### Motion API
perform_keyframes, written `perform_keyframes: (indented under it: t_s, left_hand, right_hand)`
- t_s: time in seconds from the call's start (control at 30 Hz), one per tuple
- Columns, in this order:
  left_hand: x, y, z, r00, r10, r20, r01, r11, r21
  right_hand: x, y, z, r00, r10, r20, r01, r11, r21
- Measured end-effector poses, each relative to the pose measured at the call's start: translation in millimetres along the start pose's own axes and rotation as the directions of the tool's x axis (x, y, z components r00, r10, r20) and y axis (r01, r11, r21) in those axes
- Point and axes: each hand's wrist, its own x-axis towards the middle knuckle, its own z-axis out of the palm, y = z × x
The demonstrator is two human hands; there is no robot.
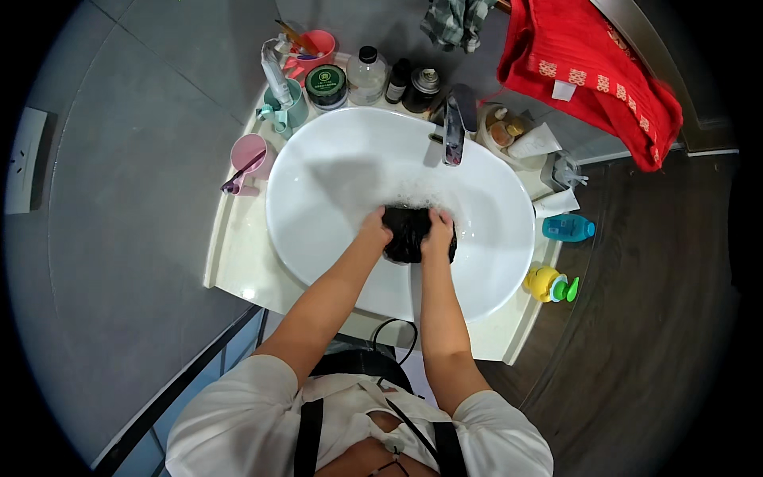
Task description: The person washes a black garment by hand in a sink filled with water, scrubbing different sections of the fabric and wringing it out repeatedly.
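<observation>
A wet-looking black cloth [407, 232] is in the white oval washbasin [310, 215], stretched between my two hands. My left hand [377, 229] is closed on its left edge. On its right side, my right hand [438, 230] grips it with fingers and thumb. White suds [413, 195] lie in the basin just beyond the cloth. The dark faucet [454, 131] rises at the basin's back rim, beyond my right hand. What kind of garment or cloth it is, I cannot tell.
Behind the basin stand a green-lidded jar [326, 84], a clear bottle [367, 78] and a black can [422, 89]. Pink cup [251, 151] sits left. Along the right edge are a blue bottle [568, 227] and a yellow pump bottle [547, 284]. A red towel [588, 79] hangs upper right.
</observation>
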Motion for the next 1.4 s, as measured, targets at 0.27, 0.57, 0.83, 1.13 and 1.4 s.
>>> perform_keyframes:
  t_s: [0.27, 0.57, 0.83, 1.13, 1.4]
  left_hand:
    - [-19.8, 41.2, 18.5, 0.767, 0.637, 0.080, -0.484, 0.492, 0.723]
    - [6.4, 63.9, 7.2, 0.838, 0.546, 0.007, -0.409, 0.620, 0.669]
    - [-27.1, 72.5, 15.9, 0.958, 0.139, 0.249, -0.158, 0.986, 0.059]
    - [-96.5, 56.8, 42.9, 0.972, 0.171, 0.160, -0.225, 0.869, 0.440]
    - [-138.9, 46.1, 34.3, 0.844, 0.259, 0.469, -0.460, 0.800, 0.386]
  right_hand:
    - [30.0, 3.0, 33.4, 0.868, -0.279, 0.412, 0.492, 0.598, -0.633]
    - [3.8, 2.8, 72.0, 0.736, -0.297, 0.608, 0.675, 0.261, -0.690]
    - [-35.6, -27.7, 69.6, 0.811, -0.045, 0.584, 0.279, 0.906, -0.318]
    - [-148.6, -54.1, 69.7, 0.598, -0.363, 0.714, 0.749, 0.569, -0.338]
    - [-172.6, -66.8, 76.8, 0.682, -0.425, 0.596, 0.718, 0.545, -0.433]
